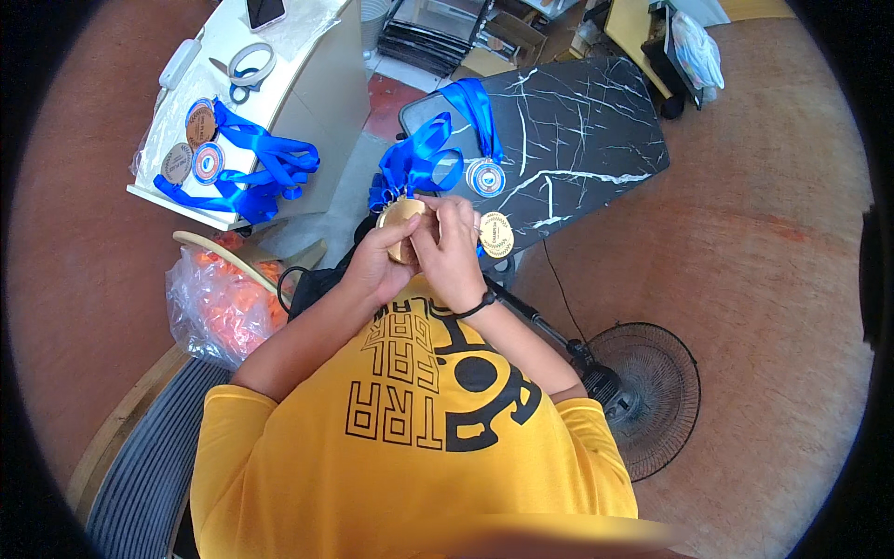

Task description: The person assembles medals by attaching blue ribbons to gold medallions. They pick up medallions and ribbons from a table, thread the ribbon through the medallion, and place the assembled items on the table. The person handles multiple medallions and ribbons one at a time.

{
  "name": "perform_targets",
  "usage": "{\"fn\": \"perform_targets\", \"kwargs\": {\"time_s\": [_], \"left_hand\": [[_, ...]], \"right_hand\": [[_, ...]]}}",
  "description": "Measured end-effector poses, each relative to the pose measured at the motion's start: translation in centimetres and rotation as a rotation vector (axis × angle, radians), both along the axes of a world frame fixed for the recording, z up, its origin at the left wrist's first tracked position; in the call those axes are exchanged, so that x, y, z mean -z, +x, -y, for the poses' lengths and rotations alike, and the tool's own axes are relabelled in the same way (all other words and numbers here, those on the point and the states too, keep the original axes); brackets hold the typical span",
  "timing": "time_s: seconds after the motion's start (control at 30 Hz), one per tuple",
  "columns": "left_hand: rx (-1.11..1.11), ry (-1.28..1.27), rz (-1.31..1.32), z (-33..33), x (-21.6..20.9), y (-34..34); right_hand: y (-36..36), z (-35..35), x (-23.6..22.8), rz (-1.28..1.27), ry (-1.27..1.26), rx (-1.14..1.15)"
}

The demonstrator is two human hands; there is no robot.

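My left hand (377,265) and my right hand (452,252) are closed together around a round gold medal (399,216) held close to my chest. Its blue ribbon (414,163) runs up onto the black marble-patterned table (577,121). My right fingers press on the medal's face while my left thumb supports its edge. Another medal with a blue and white face (485,177) lies on the black table just beyond my hands. A gold medal (496,234) sits at the table's near edge, right beside my right hand.
A white table (307,84) at the left carries several medals with blue ribbons (251,168), a tape roll (251,63), scissors and a phone (264,11). A clear bag of orange items (219,303) lies on the floor. A black floor fan (647,396) stands at my right.
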State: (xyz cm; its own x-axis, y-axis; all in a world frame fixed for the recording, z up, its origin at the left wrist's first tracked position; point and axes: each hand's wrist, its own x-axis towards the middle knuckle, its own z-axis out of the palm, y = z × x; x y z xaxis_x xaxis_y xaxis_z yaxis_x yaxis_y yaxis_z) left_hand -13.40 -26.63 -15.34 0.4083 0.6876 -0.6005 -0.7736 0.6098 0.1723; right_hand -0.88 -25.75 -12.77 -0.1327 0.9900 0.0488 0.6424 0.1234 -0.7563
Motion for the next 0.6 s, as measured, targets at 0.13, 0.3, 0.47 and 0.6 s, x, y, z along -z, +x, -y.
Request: {"fn": "perform_targets", "kwargs": {"time_s": [0.13,0.3,0.47,0.6], "left_hand": [[-0.069,0.012,0.078,0.3,0.0,-0.9],[-0.138,0.125,0.009,0.1,-1.1,-3.9],[-0.231,0.216,-0.090,0.0,-2.0,-6.6],[-0.249,0.300,-0.026,-0.1,-2.1,-7.9]], "right_hand": [[2.3,-1.9,2.2,-0.176,-0.135,-0.046],[8.0,-7.5,10.1,0.224,-0.103,0.358],[9.0,-9.1,16.3,0.410,-0.221,0.463],[7.9,-9.4,17.8,0.534,-0.198,0.550]]}}
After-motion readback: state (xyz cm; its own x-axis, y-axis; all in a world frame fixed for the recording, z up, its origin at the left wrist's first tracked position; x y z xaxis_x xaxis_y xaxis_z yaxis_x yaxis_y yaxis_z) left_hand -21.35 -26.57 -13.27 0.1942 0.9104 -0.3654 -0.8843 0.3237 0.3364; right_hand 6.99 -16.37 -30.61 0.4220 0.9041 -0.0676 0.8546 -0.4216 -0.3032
